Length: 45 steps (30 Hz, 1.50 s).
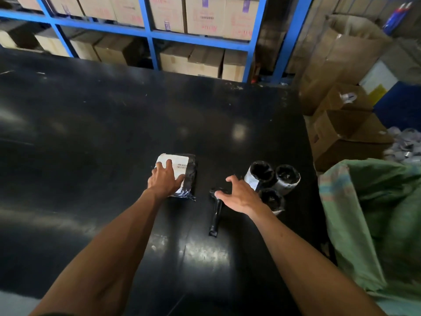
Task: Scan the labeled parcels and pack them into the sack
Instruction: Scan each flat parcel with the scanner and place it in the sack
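Left hand (164, 179) is spread flat on the labeled parcel (176, 175) mid-frame, probably pinning it label-up, while the right hand (239, 195) hovers with fingers splayed over the barcode scanner (216, 215).

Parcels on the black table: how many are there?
4: a flat labeled parcel under the left hand, and three black rolled parcels clustered beyond the right hand, one partly hidden behind it.

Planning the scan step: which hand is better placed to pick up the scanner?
Right. The right hand hovers open right over the black scanner, while the left hand is busy pressing on the labeled parcel.
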Tool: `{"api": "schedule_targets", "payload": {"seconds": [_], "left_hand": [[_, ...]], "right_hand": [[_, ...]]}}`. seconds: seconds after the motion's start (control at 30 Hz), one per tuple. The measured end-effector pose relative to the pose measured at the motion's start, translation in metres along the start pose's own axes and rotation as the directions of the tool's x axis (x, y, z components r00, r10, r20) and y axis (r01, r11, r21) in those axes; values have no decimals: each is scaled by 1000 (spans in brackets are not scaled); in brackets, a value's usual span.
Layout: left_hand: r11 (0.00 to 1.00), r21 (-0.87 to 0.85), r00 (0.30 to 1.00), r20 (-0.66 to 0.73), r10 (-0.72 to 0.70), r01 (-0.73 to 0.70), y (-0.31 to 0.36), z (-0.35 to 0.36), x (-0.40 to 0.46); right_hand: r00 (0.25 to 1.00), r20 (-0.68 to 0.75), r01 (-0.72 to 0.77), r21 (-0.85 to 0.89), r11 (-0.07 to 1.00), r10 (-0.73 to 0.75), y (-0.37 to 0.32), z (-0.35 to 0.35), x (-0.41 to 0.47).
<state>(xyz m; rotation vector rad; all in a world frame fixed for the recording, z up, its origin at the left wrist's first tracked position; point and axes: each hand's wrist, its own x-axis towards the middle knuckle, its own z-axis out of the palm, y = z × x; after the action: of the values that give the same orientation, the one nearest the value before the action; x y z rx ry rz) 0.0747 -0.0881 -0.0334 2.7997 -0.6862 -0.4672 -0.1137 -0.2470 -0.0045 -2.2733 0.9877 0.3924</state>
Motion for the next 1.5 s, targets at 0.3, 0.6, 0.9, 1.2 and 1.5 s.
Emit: {"api": "schedule_targets", "payload": {"seconds": [0.3,0.6,0.9,1.2,1.5], "left_hand": [[977,-104,974,153,-170,186,-39,13,55],[973,-207,970,237,-54,104,-50,19,94],[941,-335,991,135,-3,49,-38,11,70],[887,-462,990,-130,-58,-8,-17,18,18],[879,-475,974,-214,-73,-39,-12,10,-21]], "right_hand": [[937,236,-310,234,922,255,-9,41,34],[968,89,-251,437,864,236,-8,56,53],[984,5,-101,840,533,178,-23,35,59],[999,-34,8,853,521,39,-45,13,26],[977,-205,202,771,605,-64,-58,2,-12]]}}
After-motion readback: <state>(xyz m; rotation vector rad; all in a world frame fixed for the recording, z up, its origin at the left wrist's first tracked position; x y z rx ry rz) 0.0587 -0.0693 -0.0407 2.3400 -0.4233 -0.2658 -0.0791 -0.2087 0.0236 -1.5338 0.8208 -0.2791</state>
